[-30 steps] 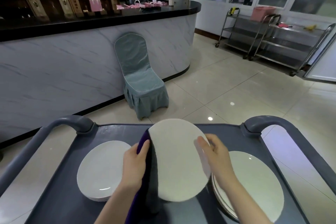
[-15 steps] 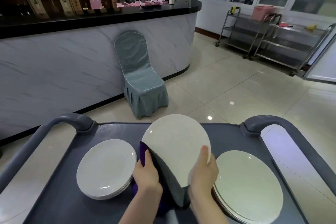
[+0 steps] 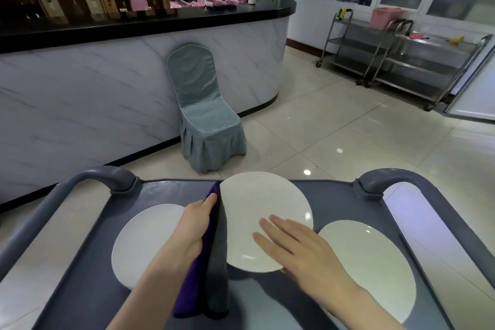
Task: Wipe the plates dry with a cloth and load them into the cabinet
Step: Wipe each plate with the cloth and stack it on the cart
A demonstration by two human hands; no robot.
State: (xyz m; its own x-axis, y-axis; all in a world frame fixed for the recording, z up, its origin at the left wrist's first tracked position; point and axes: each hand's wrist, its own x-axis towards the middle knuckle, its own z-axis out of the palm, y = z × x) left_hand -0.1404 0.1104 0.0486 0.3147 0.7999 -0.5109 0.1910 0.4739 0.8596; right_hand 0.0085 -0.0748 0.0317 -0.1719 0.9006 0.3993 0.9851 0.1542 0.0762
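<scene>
A white round plate [image 3: 265, 206] is held tilted over the middle of the grey cart tray [image 3: 85, 292]. My left hand [image 3: 194, 225] grips a purple and grey cloth [image 3: 214, 276] against the plate's left rim; the cloth hangs down below it. My right hand [image 3: 302, 249] lies flat on the plate's lower right face, fingers straight. A stack of white plates [image 3: 142, 238] sits on the tray's left side. Another stack [image 3: 375, 265] lies on the right. No cabinet is in view.
The cart's grey handles rise at the far left [image 3: 107, 177] and far right [image 3: 388, 179]. Beyond stand a covered blue-grey chair [image 3: 203, 115], a marble-fronted counter [image 3: 93, 94] and steel trolleys [image 3: 401, 56] on the tiled floor.
The plate has turned in my hands. My right hand went from gripping its lower edge to lying flat on its face. My left hand slid the cloth up the left rim.
</scene>
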